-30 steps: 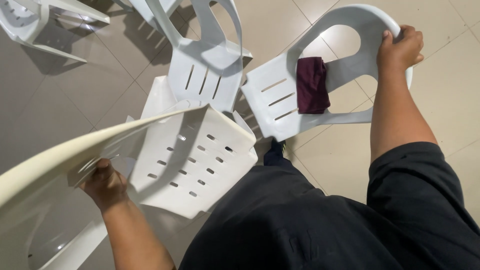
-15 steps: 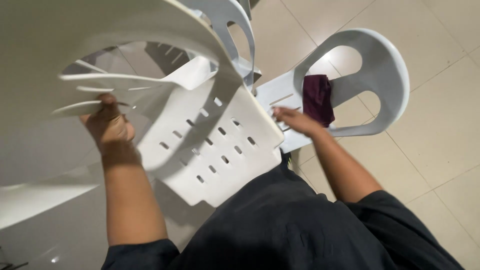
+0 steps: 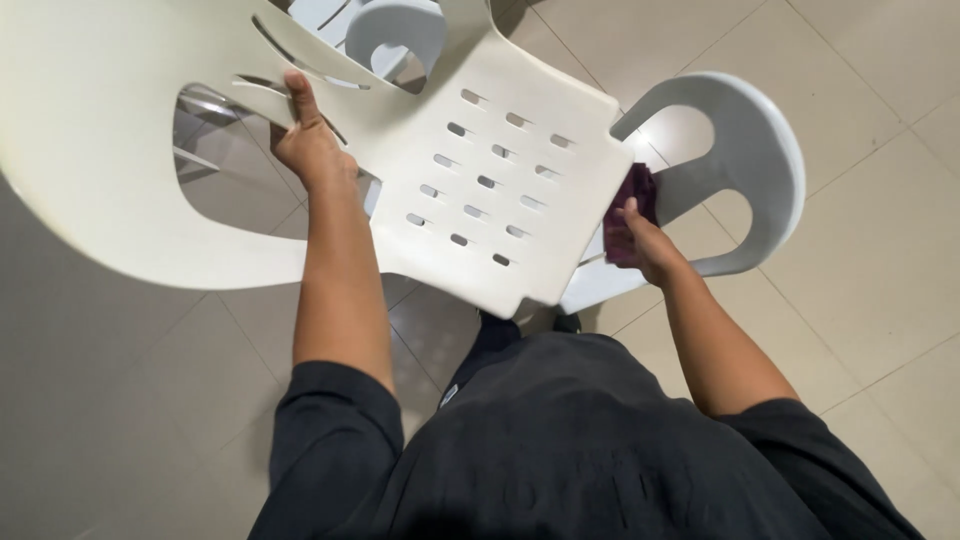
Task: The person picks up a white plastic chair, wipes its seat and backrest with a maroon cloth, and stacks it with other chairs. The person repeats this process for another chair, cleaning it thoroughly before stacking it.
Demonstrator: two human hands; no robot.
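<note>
The left hand [image 3: 312, 150] has its grip pinching a slat of the lifted cream chair [image 3: 470, 170], whose long axis runs left to right, backrest leftward. At right, the right hand [image 3: 645, 245] pinches a purple cloth [image 3: 632, 205] on the white chair [image 3: 750, 160].

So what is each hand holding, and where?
Left hand grips the lifted chair by its slatted backrest. Right hand grasps the purple cloth.

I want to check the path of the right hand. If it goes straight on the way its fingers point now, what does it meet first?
The right hand already touches the dark purple cloth. Straight on it probably meets the seat of the second white plastic chair under the cloth; depth is unclear, since the lifted chair hides that spot.
</note>
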